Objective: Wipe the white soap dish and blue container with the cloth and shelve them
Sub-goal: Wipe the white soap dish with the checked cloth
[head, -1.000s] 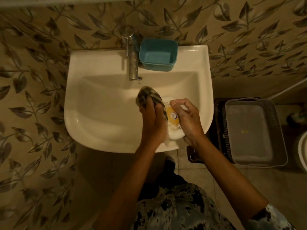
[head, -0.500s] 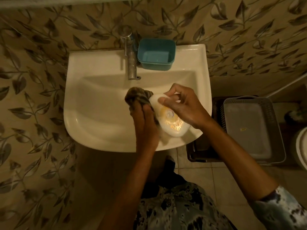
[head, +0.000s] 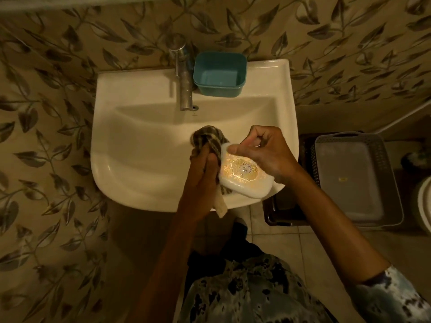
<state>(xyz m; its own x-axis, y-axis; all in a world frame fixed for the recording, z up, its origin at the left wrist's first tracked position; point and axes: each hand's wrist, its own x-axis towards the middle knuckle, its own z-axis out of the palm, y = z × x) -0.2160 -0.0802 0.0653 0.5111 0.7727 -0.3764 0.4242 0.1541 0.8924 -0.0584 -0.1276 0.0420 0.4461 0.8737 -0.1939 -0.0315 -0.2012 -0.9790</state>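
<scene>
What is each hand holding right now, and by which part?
The right hand pinches the white soap dish by its far edge. The left hand grips the cloth around its bunched middle.

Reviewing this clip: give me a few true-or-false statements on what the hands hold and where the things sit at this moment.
1. The left hand grips the cloth. True.
2. The blue container lies in the basin of the sink. False: it stands on the back ledge, right of the tap.
3. The right hand holds the white soap dish. True.
4. The grey basket sits left of the sink. False: it sits to the sink's right.
</scene>
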